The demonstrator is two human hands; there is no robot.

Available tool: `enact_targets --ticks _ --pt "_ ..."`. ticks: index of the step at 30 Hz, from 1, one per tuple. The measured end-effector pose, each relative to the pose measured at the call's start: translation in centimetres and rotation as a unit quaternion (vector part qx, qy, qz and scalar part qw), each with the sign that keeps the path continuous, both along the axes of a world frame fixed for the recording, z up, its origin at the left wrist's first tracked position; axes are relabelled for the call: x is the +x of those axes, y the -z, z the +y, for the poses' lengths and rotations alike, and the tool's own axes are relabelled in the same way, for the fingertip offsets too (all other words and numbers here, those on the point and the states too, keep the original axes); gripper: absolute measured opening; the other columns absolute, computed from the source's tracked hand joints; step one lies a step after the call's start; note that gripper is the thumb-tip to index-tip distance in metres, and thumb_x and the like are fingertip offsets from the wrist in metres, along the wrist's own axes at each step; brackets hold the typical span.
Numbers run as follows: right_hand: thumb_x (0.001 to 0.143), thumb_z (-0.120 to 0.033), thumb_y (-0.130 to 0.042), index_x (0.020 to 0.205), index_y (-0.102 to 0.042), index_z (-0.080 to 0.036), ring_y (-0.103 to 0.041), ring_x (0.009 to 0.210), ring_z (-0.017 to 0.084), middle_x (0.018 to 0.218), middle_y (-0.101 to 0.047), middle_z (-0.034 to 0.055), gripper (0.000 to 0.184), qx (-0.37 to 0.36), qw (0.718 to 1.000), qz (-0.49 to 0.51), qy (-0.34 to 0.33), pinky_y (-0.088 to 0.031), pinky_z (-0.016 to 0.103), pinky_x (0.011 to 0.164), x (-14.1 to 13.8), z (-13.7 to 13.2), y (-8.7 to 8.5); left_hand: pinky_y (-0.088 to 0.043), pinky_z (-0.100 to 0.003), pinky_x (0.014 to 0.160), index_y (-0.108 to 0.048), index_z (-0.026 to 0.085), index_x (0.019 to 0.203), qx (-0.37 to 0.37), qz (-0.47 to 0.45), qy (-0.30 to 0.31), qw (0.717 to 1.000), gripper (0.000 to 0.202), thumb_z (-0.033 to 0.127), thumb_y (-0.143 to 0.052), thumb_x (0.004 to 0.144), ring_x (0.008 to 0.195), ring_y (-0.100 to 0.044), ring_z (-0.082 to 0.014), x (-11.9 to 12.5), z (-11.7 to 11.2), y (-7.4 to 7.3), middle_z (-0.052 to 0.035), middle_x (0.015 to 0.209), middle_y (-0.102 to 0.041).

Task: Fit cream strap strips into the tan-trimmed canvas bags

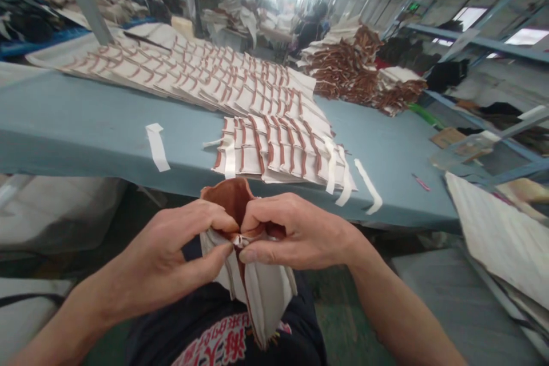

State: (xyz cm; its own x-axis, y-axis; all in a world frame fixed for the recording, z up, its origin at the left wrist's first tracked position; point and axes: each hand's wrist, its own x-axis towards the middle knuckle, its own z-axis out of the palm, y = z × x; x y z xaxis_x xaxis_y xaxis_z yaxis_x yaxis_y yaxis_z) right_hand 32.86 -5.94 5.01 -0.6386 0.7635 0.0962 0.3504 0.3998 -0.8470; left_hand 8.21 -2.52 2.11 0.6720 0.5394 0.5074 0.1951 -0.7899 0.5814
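In front of my body hangs a sewn cream fabric piece with brown lining (266, 291), its brown inside showing at the top. My left hand (180, 246) pinches its upper edge between thumb and forefinger. Right beside it, my right hand (295, 231) pinches the same edge at the brown seam, with the fingertips of both hands almost meeting. A small folded bit of the edge shows between the thumbs. Below the hands, the piece narrows to a point with loose threads. What lies under the curled fingers is hidden.
Rows of overlapping cream pieces with brown edges (274, 146) cover part of the blue-grey table (103, 108). White strips (158, 148) lie near its front edge. A tall brown-and-cream pile (347, 63) stands at the back right. Light flat sheets (501, 234) lie at the right.
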Motion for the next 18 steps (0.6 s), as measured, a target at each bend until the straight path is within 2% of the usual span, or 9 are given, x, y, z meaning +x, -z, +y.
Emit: enact_targets --ticks 8,11,18 --pt "0.094 -0.030 -0.076 0.082 -0.059 -0.019 -0.042 0.061 0.008 0.069 -0.049 -0.0092 0.024 -0.047 0.998 0.039 0.035 -0.032 0.023 0.058 0.5 1.1 1.7 -0.053 -0.017 0.065 -0.075 0.025 0.092 0.029 0.001 -0.042 0.999 0.019 0.014 -0.059 0.096 0.068 -0.079 -0.0091 1.3 0.2 0.6 0.0081 0.080 -0.082" --pt "0.091 -0.025 -0.073 0.081 -0.059 -0.019 -0.043 0.061 0.008 0.068 -0.050 -0.0088 0.018 -0.023 0.997 0.023 0.070 -0.032 0.023 0.059 0.6 1.0 2.5 -0.051 -0.018 0.064 -0.076 0.025 0.094 0.033 0.022 -0.048 0.998 0.022 0.014 -0.057 0.096 0.065 -0.077 -0.0085 1.9 0.4 1.1 0.0086 0.079 -0.081" --pt "0.088 -0.016 -0.070 0.087 -0.061 -0.020 -0.049 0.066 0.010 0.080 -0.060 -0.0048 0.010 0.065 0.990 -0.010 0.123 -0.035 0.024 0.065 0.3 0.2 3.4 -0.047 -0.016 0.059 -0.077 0.021 0.089 -0.022 0.049 -0.041 0.998 0.027 0.015 -0.052 0.096 0.057 -0.070 -0.0054 2.6 0.0 1.2 0.0083 0.072 -0.077"
